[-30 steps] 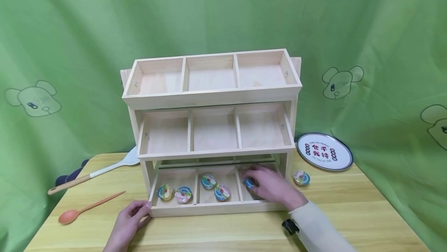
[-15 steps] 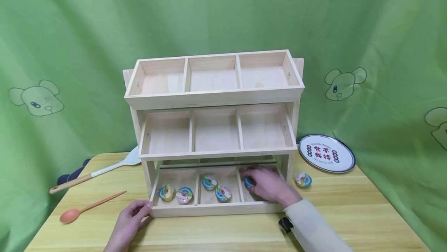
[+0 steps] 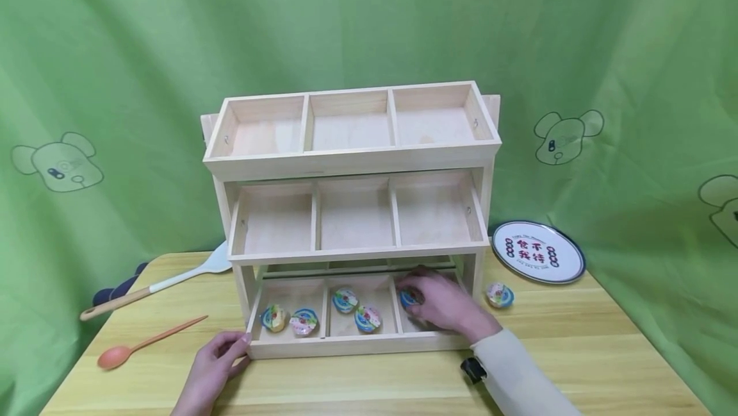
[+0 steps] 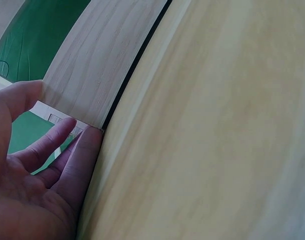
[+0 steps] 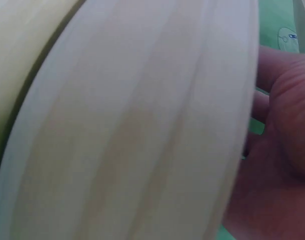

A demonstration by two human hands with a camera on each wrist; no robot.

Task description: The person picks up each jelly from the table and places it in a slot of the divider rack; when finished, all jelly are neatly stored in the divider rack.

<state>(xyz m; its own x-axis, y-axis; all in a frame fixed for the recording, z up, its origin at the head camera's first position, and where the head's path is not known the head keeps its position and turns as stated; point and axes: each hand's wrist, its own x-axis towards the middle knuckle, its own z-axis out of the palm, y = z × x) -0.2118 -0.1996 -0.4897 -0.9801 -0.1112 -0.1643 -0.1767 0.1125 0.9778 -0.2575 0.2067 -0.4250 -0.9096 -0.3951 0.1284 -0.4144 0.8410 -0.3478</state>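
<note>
My right hand (image 3: 442,302) reaches into the right compartment of the bottom tray (image 3: 360,345) of a three-tier wooden rack (image 3: 352,161). Its fingers hold a small jelly cup (image 3: 408,298) with a blue rim, partly covered by the hand. In the right wrist view the tray's front board (image 5: 132,125) hides the fingertips. At the tray's front left corner my left hand (image 3: 214,365) grips the wood, thumb on the top edge and fingers against the end, as the left wrist view shows. Two jelly cups (image 3: 303,322) lie in the left compartment, two more (image 3: 368,318) in the middle one.
Another jelly cup (image 3: 499,295) lies on the table right of the rack, in front of a white plate (image 3: 539,252) with red lettering. To the left are an orange spoon (image 3: 115,356) and a white spatula (image 3: 179,278) with a wooden handle. Green curtain (image 3: 346,18) hangs behind.
The right hand has shifted slightly left and back within the right compartment, staying at the jelly cup. The left hand keeps its hold on the tray corner.
</note>
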